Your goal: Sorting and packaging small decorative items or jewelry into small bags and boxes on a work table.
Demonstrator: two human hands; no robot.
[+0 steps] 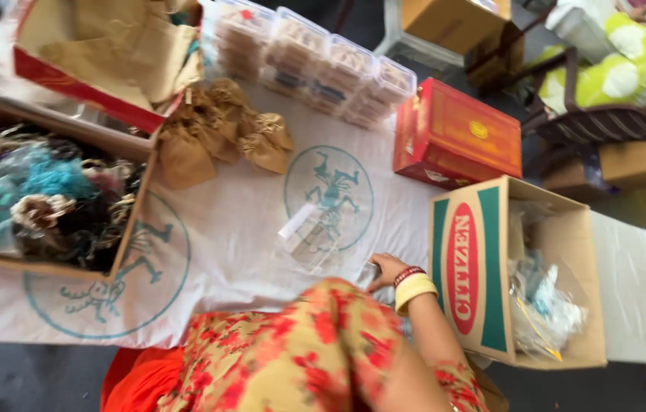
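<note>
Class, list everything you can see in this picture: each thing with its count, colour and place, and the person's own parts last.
Cloth: one, white with teal prints, under everything.
Yarn box: one, brown, left, holds teal and dark yarn.
Paper bags: several, brown, top centre.
Clear tubs: a row, top centre.
Red box: one, right of centre.
Carton: one, brown with red and green, right, holds plastic bags.
Clear packet: one, centre.
Red tray: one, top left, holds brown paper.
Chair: one, dark, top right.
Right hand: near the clear packet; yellow and red bangles.
Left hand: not visible.

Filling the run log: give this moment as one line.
right hand: on clear plastic bag | left hand: not in view | open carton: at right | white cloth: underneath
</note>
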